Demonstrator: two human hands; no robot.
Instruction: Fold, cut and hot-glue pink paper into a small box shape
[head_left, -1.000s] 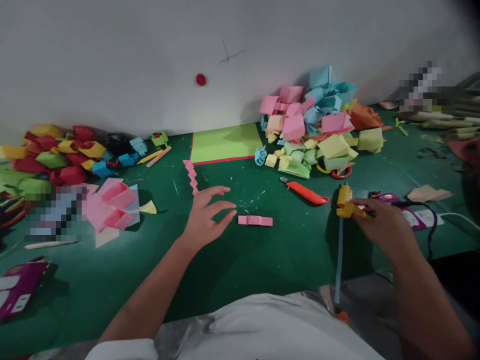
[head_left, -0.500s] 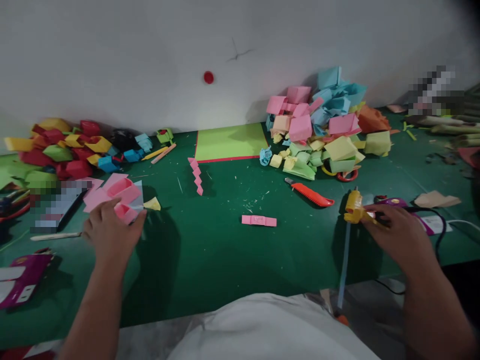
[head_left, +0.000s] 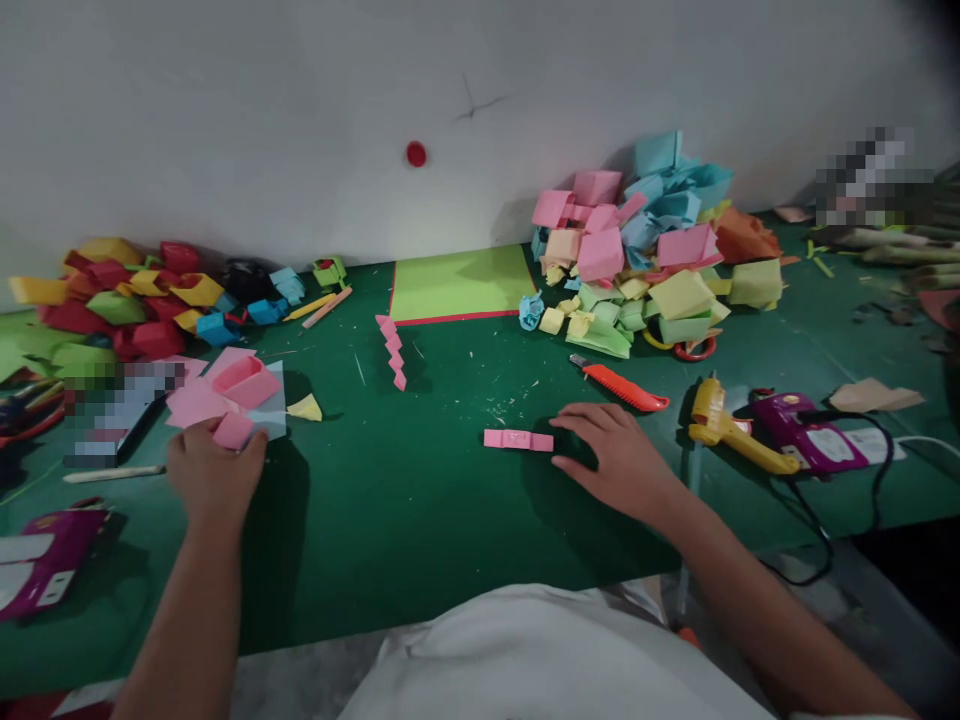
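My left hand (head_left: 212, 470) is closed on a small folded pink paper piece (head_left: 233, 430) at the near edge of a stack of pink sheets (head_left: 196, 402) on the green table. One folded pink box (head_left: 246, 380) rests on that stack. My right hand (head_left: 613, 457) lies with fingers apart on the table, its fingertips just right of a flat folded pink strip (head_left: 517, 439). The yellow glue gun (head_left: 731, 425) lies on the table to the right of that hand, untouched.
An orange utility knife (head_left: 621, 386) lies behind my right hand. A pink zigzag strip (head_left: 392, 351) and a green sheet (head_left: 459, 284) sit mid-table. Heaps of folded coloured paper stand at back left (head_left: 127, 297) and back right (head_left: 645, 255). A purple device (head_left: 791, 428) with cable lies right.
My left hand went from beside the pink strip to the pink stack at left and gripped a folded piece. My right hand let go of the glue gun and came left to the strip.
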